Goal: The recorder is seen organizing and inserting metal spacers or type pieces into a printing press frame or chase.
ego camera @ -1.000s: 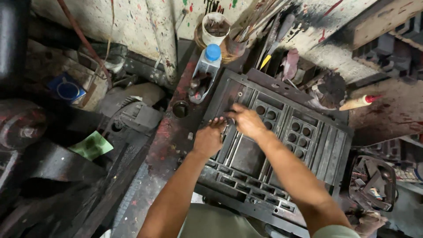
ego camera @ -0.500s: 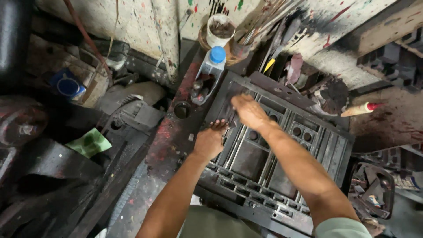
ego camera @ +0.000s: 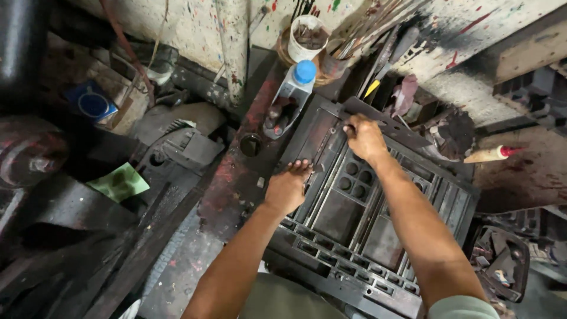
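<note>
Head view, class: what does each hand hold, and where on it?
Left hand presses on the dark metal frame at its left edge; right hand grips its far top edge.

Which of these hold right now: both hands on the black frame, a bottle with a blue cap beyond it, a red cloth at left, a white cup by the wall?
1. Both hands, left hand and right hand, rest on the black metal frame. True.
2. The bottle has a blue cap. True.
3. A red cloth lies at left. False: the green cloth lies there.
4. The white cup lies tipped over on the frame. False: it stands by the wall.
</note>
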